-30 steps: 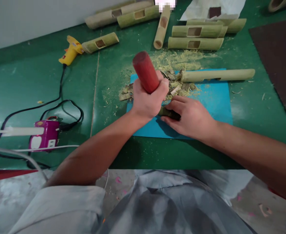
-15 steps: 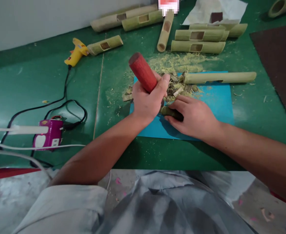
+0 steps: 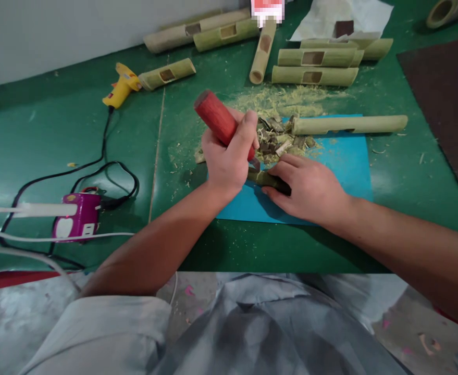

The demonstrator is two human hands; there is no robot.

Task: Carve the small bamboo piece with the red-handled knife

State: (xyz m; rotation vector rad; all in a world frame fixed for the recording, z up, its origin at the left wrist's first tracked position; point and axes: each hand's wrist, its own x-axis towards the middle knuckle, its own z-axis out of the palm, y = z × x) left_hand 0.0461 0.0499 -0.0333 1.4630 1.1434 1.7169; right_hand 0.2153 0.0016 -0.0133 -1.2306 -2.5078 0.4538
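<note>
My left hand (image 3: pixel 229 156) is wrapped round the thick red handle (image 3: pixel 215 117) of what looks like a chisel, tilted with its butt up and to the left. A bit of its metal blade (image 3: pixel 254 163) shows below the fist, at a dark green bamboo piece (image 3: pixel 263 178). Fingers of my right hand (image 3: pixel 310 187) grip that piece at its right end and hold it down on a blue sheet (image 3: pixel 346 172). My left fist hides the bamboo's left end. Just beyond the hands lies a heap of bamboo chips (image 3: pixel 275 140).
A long bamboo tube (image 3: pixel 349 125) lies on the sheet's far edge. Further back are several notched tubes (image 3: pixel 314 76) and white paper (image 3: pixel 322 21). At left are a yellow glue gun (image 3: pixel 121 86) and a purple power socket (image 3: pixel 76 216) with cables. A dark brown board (image 3: pixel 447 99) is at right.
My left hand and the chisel have shifted left, and the handle leans over more. More of the blade and bamboo shows. My right hand keeps its grip almost in place.
</note>
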